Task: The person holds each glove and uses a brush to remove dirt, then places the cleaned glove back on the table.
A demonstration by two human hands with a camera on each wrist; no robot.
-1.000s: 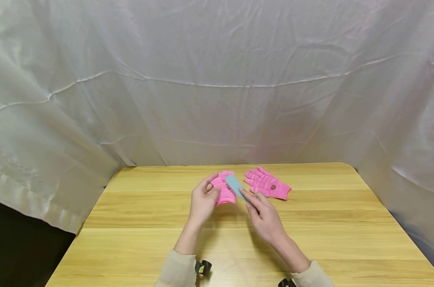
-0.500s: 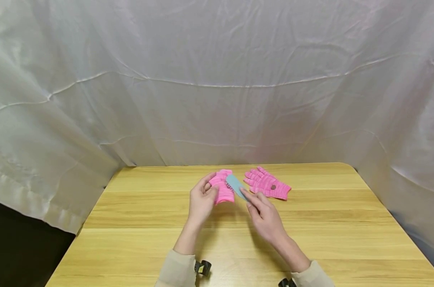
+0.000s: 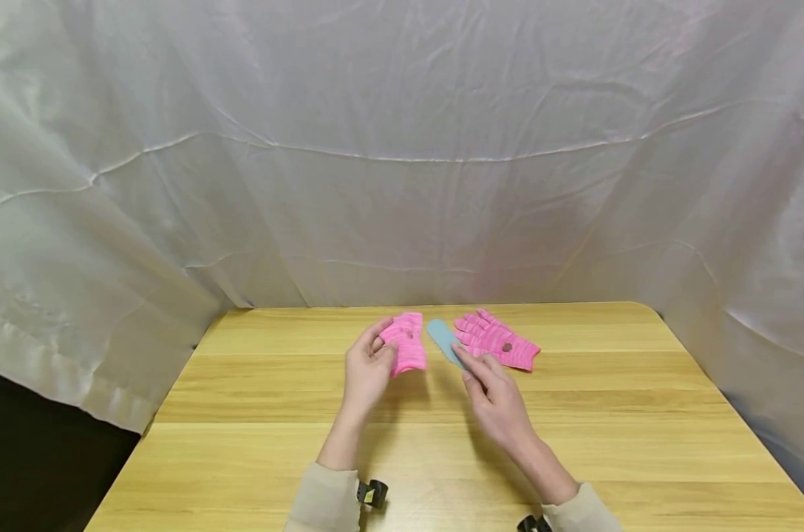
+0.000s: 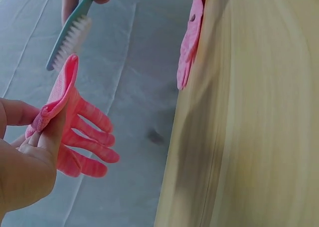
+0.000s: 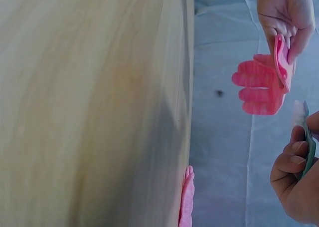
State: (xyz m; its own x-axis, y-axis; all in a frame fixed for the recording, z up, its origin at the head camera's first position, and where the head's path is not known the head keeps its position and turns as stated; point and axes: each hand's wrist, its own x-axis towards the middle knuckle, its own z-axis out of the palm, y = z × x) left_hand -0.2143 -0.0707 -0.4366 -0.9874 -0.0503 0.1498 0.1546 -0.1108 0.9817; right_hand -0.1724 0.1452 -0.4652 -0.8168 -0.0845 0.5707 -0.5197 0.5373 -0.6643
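Brushing looks part done at most: the left hand (image 3: pixel 367 375) pinches one pink glove (image 3: pixel 407 343), the right hand (image 3: pixel 499 403) grips the brush (image 3: pixel 443 338) beside it, a second glove (image 3: pixel 497 342) lying untouched

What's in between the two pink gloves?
In the head view, the blue brush in the right hand shows between the held glove and the other glove.
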